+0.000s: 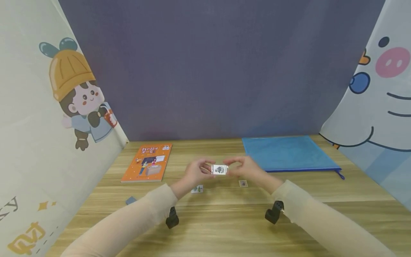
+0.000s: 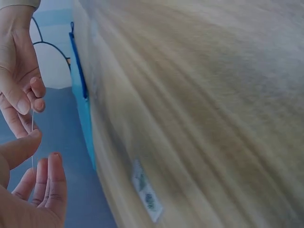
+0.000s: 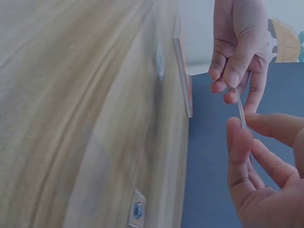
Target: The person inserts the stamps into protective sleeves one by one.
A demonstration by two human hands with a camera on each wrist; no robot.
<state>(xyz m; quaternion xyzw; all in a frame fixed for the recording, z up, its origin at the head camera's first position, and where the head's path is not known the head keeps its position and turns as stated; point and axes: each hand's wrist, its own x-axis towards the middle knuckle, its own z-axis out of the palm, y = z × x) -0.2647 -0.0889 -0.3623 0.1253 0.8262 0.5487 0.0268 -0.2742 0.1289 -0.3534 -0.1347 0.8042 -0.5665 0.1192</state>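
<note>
Risk of a drop is the main finding: the small picture card (image 1: 219, 169) is held in the air above the wooden table (image 1: 224, 228), at the centre of the head frame, by fingertip contact on its short edges only. A slight easing of either pinch, or a twist between the two hands, would likely let it slip or bend; seen edge-on in the wrist views it appears very thin and flexible. A fall would probably land it among the two other small cards (image 1: 197, 189) (image 1: 243, 183) lying just below, where it could be confused with them.

Left hand (image 1: 196, 172): thumb and forefinger closed on the card's left edge, remaining fingers loosely curled and holding nothing. Right hand (image 1: 245, 168): thumb and forefinger pinching the right edge, other fingers relaxed behind.

Surroundings: orange book (image 1: 147, 162) at centre left, blue zip pouch (image 1: 289, 153) at centre right, both well apart from the hands. A small dark item (image 1: 130, 200) lies at lower left; its nature cannot be determined.
</note>
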